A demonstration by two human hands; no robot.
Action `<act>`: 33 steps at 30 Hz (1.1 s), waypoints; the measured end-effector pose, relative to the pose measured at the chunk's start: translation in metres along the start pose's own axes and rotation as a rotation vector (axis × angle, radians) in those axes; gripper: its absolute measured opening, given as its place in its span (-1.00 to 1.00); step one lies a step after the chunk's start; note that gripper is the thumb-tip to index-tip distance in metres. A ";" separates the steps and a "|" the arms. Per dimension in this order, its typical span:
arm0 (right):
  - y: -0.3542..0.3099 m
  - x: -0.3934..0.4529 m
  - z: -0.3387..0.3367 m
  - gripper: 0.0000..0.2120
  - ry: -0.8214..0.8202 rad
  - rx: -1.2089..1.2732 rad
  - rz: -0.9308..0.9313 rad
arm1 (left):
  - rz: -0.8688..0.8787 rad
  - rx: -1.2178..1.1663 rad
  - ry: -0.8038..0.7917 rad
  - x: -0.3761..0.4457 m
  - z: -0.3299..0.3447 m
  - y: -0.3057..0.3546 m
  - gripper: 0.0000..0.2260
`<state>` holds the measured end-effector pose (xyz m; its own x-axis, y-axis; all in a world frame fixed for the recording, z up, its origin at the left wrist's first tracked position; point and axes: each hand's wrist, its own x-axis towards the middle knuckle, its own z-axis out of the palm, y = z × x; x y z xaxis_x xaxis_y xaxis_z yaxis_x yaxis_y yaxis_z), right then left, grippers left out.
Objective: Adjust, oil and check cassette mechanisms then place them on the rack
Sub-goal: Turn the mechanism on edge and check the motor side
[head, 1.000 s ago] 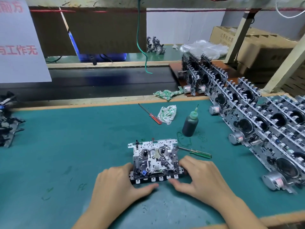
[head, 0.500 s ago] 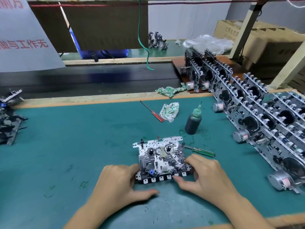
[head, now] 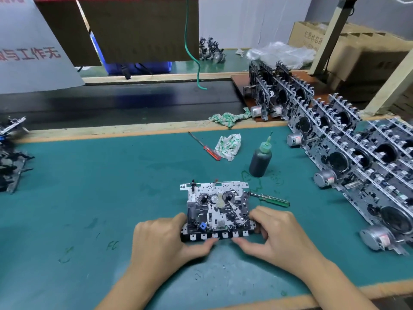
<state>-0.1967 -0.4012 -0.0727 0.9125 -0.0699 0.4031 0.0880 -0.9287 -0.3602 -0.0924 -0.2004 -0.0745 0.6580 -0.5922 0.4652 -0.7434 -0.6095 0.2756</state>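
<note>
A cassette mechanism (head: 216, 209) lies flat on the green mat, its white key row facing me. My left hand (head: 165, 240) grips its left end, thumb under the keys. My right hand (head: 274, 236) grips its right end, with the thumb at the key row. A dark oil bottle (head: 260, 161) with a green nozzle stands upright just beyond the mechanism. A green-handled screwdriver (head: 271, 199) lies beside its right edge. Finished mechanisms stand in rows on the rack (head: 362, 162) along the right side.
A red-handled screwdriver (head: 204, 146) and a crumpled rag (head: 229, 145) lie farther back on the mat. Another rag (head: 228, 118) sits on the wooden ledge. Several dark mechanisms (head: 11, 162) are piled at the left edge. Cardboard boxes (head: 357, 48) stand at the back right.
Both hands have stayed on the ends of the mechanism; the thumbs have drawn closer together under the key row. The view has shifted slightly.
</note>
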 end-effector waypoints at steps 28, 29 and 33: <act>-0.011 0.004 -0.009 -0.53 0.021 0.488 0.283 | -0.238 -0.586 -0.044 0.001 -0.017 0.000 -0.42; -0.015 0.007 -0.009 -0.52 0.041 0.567 0.349 | -0.301 -0.656 -0.015 0.002 -0.018 0.002 -0.41; -0.022 0.022 -0.010 -0.44 -0.024 0.752 0.572 | -0.489 -0.765 0.016 0.013 -0.019 0.010 -0.38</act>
<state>-0.1825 -0.3861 -0.0470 0.9042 -0.4267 -0.0166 -0.1482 -0.2770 -0.9494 -0.0936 -0.2045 -0.0490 0.9237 -0.3484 0.1593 -0.2619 -0.2708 0.9263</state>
